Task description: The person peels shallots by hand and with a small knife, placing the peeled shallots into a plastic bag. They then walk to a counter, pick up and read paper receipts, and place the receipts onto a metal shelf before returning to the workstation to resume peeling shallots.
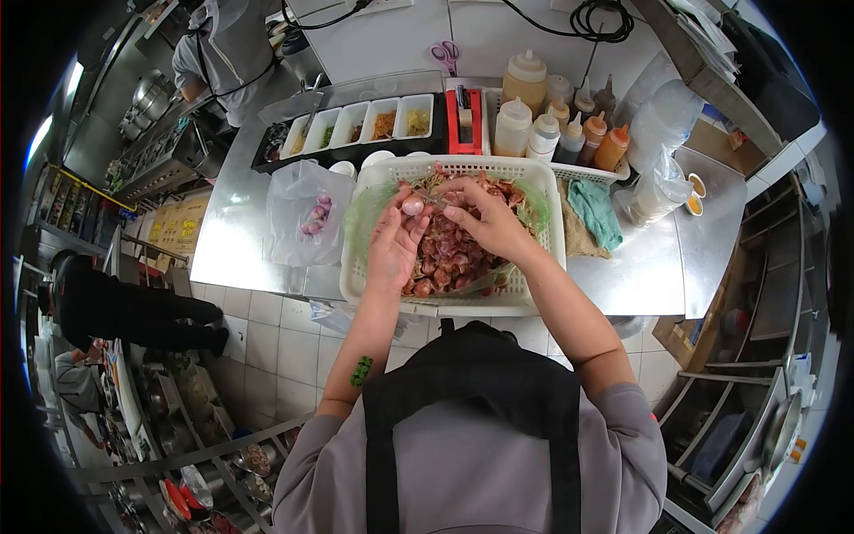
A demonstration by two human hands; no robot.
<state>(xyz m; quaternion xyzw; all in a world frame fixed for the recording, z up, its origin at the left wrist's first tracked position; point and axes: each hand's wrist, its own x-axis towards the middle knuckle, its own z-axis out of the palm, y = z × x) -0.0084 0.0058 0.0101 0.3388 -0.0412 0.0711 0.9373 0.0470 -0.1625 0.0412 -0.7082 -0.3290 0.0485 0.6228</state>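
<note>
My left hand (396,240) is closed around a shallot (412,206), its pale pink side facing up. My right hand (485,218) pinches a small knife (431,198), whose thin blade points at the shallot; most of its handle is hidden by the fingers. Both hands are above a white plastic basket (351,283) lined with a green bag (532,214). Reddish-brown unpeeled shallots (449,258) and loose skins fill it. Left of the basket, a clear plastic bag (283,222) holds several purple peeled shallots (317,214).
Behind the basket are a black rack (267,151) of white condiment tubs (414,116), a red-framed tool (463,120) and several squeeze bottles (513,127). A green cloth (594,214) lies at the right. Two people, one in black (124,307) and one in grey (218,71), stand at the left.
</note>
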